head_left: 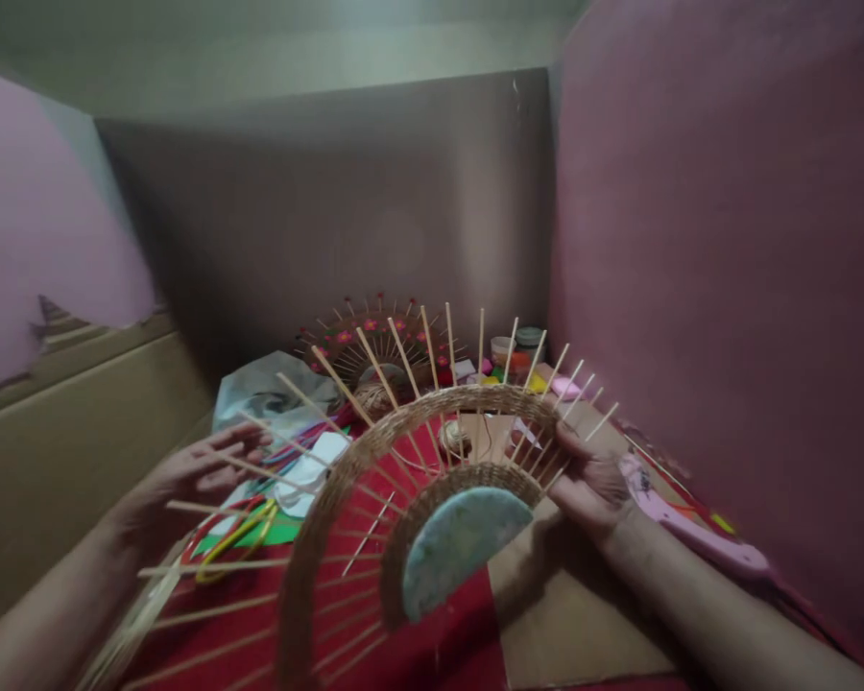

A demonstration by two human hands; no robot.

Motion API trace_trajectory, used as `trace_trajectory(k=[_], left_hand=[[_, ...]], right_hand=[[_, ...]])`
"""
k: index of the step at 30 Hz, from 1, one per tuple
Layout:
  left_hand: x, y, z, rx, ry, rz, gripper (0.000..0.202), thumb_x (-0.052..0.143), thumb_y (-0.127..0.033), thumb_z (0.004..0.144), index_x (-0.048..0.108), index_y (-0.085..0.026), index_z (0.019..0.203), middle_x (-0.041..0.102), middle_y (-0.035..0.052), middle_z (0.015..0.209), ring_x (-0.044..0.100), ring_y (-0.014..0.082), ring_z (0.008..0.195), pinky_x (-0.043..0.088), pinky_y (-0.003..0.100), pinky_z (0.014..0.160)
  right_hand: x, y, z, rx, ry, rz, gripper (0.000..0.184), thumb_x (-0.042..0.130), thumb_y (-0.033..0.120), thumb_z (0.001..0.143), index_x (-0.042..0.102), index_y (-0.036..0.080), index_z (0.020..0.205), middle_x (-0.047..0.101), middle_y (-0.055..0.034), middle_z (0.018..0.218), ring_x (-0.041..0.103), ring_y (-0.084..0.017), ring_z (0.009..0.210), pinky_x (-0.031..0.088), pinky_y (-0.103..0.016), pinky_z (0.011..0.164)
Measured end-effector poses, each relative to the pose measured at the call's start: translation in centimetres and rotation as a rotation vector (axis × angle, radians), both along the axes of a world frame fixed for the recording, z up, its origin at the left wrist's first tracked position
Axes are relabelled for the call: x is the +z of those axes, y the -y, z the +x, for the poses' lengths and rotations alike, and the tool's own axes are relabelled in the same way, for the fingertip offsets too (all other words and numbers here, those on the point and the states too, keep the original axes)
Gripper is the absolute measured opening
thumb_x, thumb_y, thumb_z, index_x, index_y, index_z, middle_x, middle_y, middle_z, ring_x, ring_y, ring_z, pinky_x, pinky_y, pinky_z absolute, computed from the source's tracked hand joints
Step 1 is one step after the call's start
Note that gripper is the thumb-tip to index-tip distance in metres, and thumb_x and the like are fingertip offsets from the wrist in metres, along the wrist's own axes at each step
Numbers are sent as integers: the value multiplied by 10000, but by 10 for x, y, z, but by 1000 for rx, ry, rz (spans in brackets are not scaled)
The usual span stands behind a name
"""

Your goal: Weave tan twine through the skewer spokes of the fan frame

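A half-round woven fan frame (360, 451) is held up in the middle, with thin wooden sticks spreading out past its woven outer band. At its centre sits a pale blue-green half disc (468, 547) with a woven brown border. My right hand (590, 475) grips the frame's right side, its fingers closed round the outer band and sticks. On the other side, my left hand (202, 475) has its fingers stretched out and apart beside the stick ends. Some sticks pass in front of it; whether the fingertips touch them I cannot tell.
Behind stands a finished-looking fan (360, 336) with pink flowers. A ball of twine (455, 439) lies beyond the frame. Coloured cords (245, 537) and pale strands (133, 614) lie at left, a pink tool (698, 537) at right. Cardboard (576, 614) covers part of the red cloth (468, 624).
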State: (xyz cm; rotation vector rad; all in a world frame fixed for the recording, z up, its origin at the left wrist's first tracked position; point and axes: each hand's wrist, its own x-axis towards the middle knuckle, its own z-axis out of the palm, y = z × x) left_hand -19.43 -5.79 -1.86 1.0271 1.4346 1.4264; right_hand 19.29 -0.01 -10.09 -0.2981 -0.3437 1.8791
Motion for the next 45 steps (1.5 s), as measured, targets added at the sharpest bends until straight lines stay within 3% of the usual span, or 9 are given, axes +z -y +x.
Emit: trace_trajectory(k=[4, 8, 12, 16, 25, 28, 34, 39, 45], left_hand=[[18, -46, 4, -398, 66, -23, 376, 635, -97, 736, 605, -184, 1100, 702, 19, 878, 627, 128, 739, 499, 208, 679], [13, -60, 70, -695, 17, -18, 375, 661, -112, 724, 619, -141, 1096, 666, 117, 1045, 628, 138, 707, 501, 247, 667], [2, -55, 139, -784, 78, -4, 462, 674, -148, 706, 598, -189, 1160, 625, 132, 1129, 642, 198, 829, 499, 302, 723], [-12, -58, 167, -885, 103, -73, 423, 694, -251, 698, 627, -156, 1104, 668, 135, 973, 651, 205, 711, 507, 323, 637], [-31, -75, 162, -738, 50, -42, 416, 756, -335, 617, 660, -103, 949, 691, 111, 806, 633, 179, 663, 479, 260, 544], [-29, -73, 161, -713, 21, -52, 440, 764, -342, 607, 650, -99, 956, 699, 111, 777, 640, 186, 652, 478, 258, 528], [-25, -67, 164, -654, 24, -80, 441, 797, -315, 558, 651, -104, 916, 708, 104, 780, 660, 203, 677, 491, 269, 574], [-24, -65, 168, -635, 34, -61, 403, 793, -283, 574, 652, -106, 906, 705, 108, 835, 658, 196, 697, 499, 282, 626], [-24, -68, 168, -648, 37, 67, 360, 769, -256, 617, 638, -127, 927, 692, 74, 788, 643, 189, 667, 501, 319, 647]], right_hand=[[-13, 0, -3, 31, 14, -17, 168, 580, 151, 734, 705, 235, 808, 726, -43, 800, 661, -217, 788, 327, -511, 979], [-19, 6, -6, 83, 15, -60, 159, 623, 134, 677, 703, 210, 791, 726, -58, 784, 661, -240, 769, 366, -524, 933], [-19, 11, -11, 94, 26, -89, 171, 593, 133, 704, 688, 183, 838, 721, -71, 765, 661, -233, 722, 416, -521, 878], [-22, 7, -15, 46, 84, -128, 142, 561, 132, 736, 670, 137, 827, 705, -102, 758, 659, -215, 721, 452, -463, 861], [-31, -8, -10, -275, 380, -111, 44, 597, 98, 685, 607, 131, 712, 652, -79, 706, 628, -218, 758, 497, -421, 772], [-24, -3, -5, -394, 479, -40, 203, 659, 92, 631, 628, 130, 827, 650, -80, 860, 588, -235, 930, 461, -383, 848], [16, 16, -8, -1062, 1267, 495, 493, 628, 116, 657, 585, 240, 1132, 461, -69, 1264, 366, -259, 1213, 278, -405, 1030], [48, 7, -28, -680, 1392, 695, 317, 503, 119, 748, 645, 175, 1025, 625, -68, 975, 569, -162, 775, 464, -313, 713], [62, -10, -47, -232, 1374, 641, 336, 478, 70, 716, 689, 136, 968, 597, -7, 609, 451, -73, 462, 361, -204, 430]])
